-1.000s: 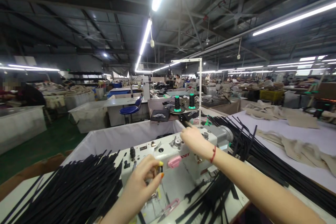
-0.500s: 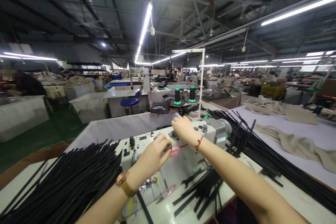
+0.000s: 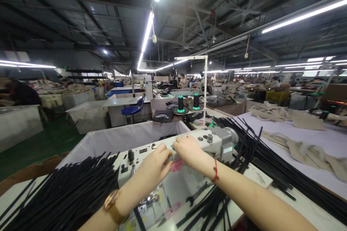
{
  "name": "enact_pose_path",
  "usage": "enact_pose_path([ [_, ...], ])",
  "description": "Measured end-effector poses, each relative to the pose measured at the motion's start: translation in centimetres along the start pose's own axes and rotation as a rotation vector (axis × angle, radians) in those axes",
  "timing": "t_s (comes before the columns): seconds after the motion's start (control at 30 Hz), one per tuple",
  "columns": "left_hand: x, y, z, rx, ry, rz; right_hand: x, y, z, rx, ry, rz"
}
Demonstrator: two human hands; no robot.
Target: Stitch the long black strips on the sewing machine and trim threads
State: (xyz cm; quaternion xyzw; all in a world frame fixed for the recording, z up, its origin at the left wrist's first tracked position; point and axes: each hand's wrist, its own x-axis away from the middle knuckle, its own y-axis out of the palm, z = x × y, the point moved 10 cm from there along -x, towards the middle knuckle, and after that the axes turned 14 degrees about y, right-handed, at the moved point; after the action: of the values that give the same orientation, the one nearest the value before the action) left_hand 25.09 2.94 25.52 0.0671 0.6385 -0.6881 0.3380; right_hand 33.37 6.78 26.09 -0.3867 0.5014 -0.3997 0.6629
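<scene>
L hand (image 3: 151, 166) pinches a sm. dark round item (image 3: 170, 157) btwn thumb & forefinger, up at the front of the wht sewing machine (image 3: 202, 142) — near a pink piece (image 3: 176, 165), partly hidden. R hand (image 3: 189, 149) is over the machine's top, fingers bent & bunched, close to the L hand; can't tell if they grip anything. Gold-tone watch (image 3: 110, 200) on L wrist, red bracelet (image 3: 215, 170) on R.

Lower down, under the machine arm & on the wht surface (image 3: 235, 207): pink snips (image 3: 172, 209), dark wrench (image 3: 193, 197), & a loose bunch of blk strips (image 3: 211, 205). Big blk strip pile (image 3: 62, 191) lies left of the machine; a long blk bundle (image 3: 260, 164) runs off to the right, past the motor (image 3: 230, 137).

Behind the machine — 2 blk thread cones (image 3: 180, 104) w/ green bases by a wht stand (image 3: 205, 94), plus a bin w/ pale lining (image 3: 130, 137). Farther back, a blue stool (image 3: 131, 110). Far right, beige pieces (image 3: 300, 148) on a pale surface (image 3: 253, 122).
</scene>
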Motion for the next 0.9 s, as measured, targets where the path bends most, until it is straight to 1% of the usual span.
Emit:
enact_pose_path([
  [0.13, -0.9, -0.3, -1.3, -0.058, -0.071, -0.006, 0.0, -0.5, 1.0, 0.017, 0.065, 0.023],
  [0.2, -1.2, -0.1, -1.7, -0.026, -0.080, -0.047, 0.2, -0.3, 0.8, 0.010, 0.033, 0.002],
  [0.27, -1.8, 0.1, -1.7, -0.018, -0.053, -0.074, 0.2, -0.2, 0.1, -0.011, -0.023, -0.005],
  [0.33, -2.7, -0.1, -1.9, -0.079, -0.046, -0.064, -0.3, -0.2, 0.0, -0.028, -0.037, 0.005],
  [0.4, -3.5, -0.1, -2.3, -0.144, -0.073, -0.067, -1.0, 0.0, 0.9, -0.028, -0.003, 0.001],
  [0.47, -3.7, 0.3, -2.3, -0.130, -0.077, -0.090, -0.9, 0.1, 1.9, -0.026, 0.010, -0.019],
  [0.53, -3.1, 0.9, -1.3, -0.049, -0.022, -0.101, -0.1, -0.1, 2.8, -0.033, -0.005, -0.037],
  [0.6, -1.9, 1.3, -0.2, 0.038, 0.040, -0.102, 0.9, -0.2, 3.7, -0.040, -0.015, -0.047],
  [0.67, -0.6, 1.7, 0.2, 0.091, 0.051, -0.100, 1.1, 0.0, 4.6, -0.042, -0.003, -0.066],
  [0.73, 0.4, 1.9, -0.1, 0.119, 0.023, -0.097, 0.4, 0.6, 5.3, -0.034, 0.017, -0.101],
  [0.8, 0.8, 2.0, -0.5, 0.129, -0.004, -0.098, -1.0, 1.2, 5.4, -0.022, 0.043, -0.135],
  [0.9, 0.9, 1.9, -0.6, 0.111, -0.016, -0.118, -2.5, 1.3, 4.2, -0.018, 0.073, -0.148],
])
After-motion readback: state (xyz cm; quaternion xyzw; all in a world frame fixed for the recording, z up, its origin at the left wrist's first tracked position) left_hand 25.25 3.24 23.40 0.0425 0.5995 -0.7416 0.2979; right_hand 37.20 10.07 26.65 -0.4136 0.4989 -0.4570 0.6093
